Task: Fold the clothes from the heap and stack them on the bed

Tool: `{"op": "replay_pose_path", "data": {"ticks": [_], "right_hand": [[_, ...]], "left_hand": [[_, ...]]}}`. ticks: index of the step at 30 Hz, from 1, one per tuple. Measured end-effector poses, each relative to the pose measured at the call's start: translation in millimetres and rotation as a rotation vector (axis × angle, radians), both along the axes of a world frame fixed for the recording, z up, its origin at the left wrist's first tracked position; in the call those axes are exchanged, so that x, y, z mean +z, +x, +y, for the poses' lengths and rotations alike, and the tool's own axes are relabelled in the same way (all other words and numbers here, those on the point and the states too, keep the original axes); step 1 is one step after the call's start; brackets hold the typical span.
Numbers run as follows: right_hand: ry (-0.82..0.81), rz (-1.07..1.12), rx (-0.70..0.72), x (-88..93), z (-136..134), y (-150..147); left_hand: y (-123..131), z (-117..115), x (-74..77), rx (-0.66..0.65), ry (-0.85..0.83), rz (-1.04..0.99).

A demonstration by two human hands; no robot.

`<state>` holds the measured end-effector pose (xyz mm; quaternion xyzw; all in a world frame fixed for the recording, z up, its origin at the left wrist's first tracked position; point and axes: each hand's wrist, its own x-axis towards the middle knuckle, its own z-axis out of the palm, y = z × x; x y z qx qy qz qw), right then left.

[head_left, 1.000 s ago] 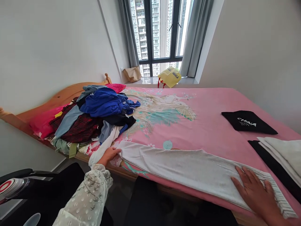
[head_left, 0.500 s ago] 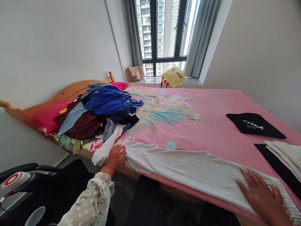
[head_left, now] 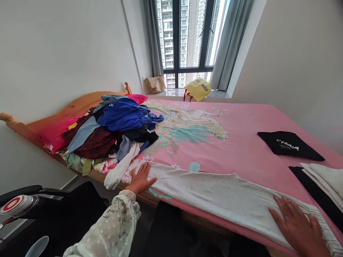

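Observation:
A pair of light grey trousers (head_left: 209,187), folded into one long strip, lies along the near edge of the bed. My left hand (head_left: 141,178) rests flat on the narrow leg end, thumb and fingers spread. At the wider end, beside the ribbed waistband (head_left: 323,219), my right hand (head_left: 297,225) presses down with its fingers apart. Close to my left hand, a white sleeve (head_left: 120,169) hangs from the clothes pile over the bed's edge.
A heap of mixed clothes (head_left: 118,121) lies by the wooden headboard (head_left: 77,103). On the pink bedsheet (head_left: 241,142), a folded black shirt (head_left: 291,145) and folded white clothes (head_left: 324,178) lie at the right. A black chair (head_left: 72,214) stands at the lower left.
My left hand has gone from gripping the leg end to lying spread on it, slightly to the right. My right hand stays in place on the trousers.

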<state>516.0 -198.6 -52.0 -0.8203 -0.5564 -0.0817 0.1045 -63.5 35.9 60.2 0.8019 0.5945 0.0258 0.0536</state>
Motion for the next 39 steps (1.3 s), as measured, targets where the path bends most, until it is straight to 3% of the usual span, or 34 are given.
{"op": "replay_pose_path", "data": {"ticks": [3,6,9,11,15,17,19,21,25,27,29,31,33,37,39], "right_hand": [[0.005,-0.031,-0.016,0.1,1.0,0.1],[0.006,-0.045,-0.022,3.0,2.0,-1.6],[0.007,-0.057,-0.033,5.4,3.2,-3.2],[-0.008,-0.055,-0.046,5.4,4.3,-3.2],[-0.033,-0.061,-0.057,3.2,5.9,-1.5],[-0.024,-0.075,-0.062,3.1,6.6,-1.4],[-0.021,-0.082,-0.070,4.6,7.6,-2.4],[-0.033,-0.081,-0.081,7.1,8.8,-4.0],[-0.047,-0.095,-0.096,9.9,11.6,-5.9],[-0.047,-0.109,-0.097,9.7,12.5,-5.4],[-0.046,-0.117,-0.097,9.5,12.5,-4.6],[-0.046,-0.114,-0.092,9.6,11.3,-4.0],[-0.043,-0.101,-0.087,9.9,9.0,-4.1],[-0.010,-0.076,-0.068,8.5,5.2,-4.5],[0.010,-0.068,-0.052,7.8,4.8,-4.8]], "left_hand": [[6.6,5.8,8.0,-0.009,0.011,0.015],[38.3,2.4,15.0,-0.118,0.039,0.003],[80.0,-12.7,6.4,-0.312,-0.001,-0.008],[94.7,-19.7,-3.9,-0.373,-0.045,-0.001],[79.6,-5.8,-11.2,-0.233,-0.070,0.038],[70.3,5.6,-4.8,-0.139,-0.054,0.061],[78.9,8.3,3.4,-0.116,-0.026,0.074],[111.2,-2.5,7.5,-0.236,-0.001,0.053],[214.3,-48.9,-2.2,-0.689,-0.007,-0.166],[257.6,-65.5,-10.4,-0.790,-0.056,-0.218],[280.6,-68.3,-16.9,-0.807,-0.088,-0.212],[279.3,-58.6,-20.5,-0.759,-0.085,-0.190],[255.3,-43.1,-21.0,-0.677,-0.073,-0.163],[165.3,-18.7,-13.4,-0.491,-0.078,-0.073],[113.4,-11.1,-6.1,-0.334,-0.072,-0.032]]}}
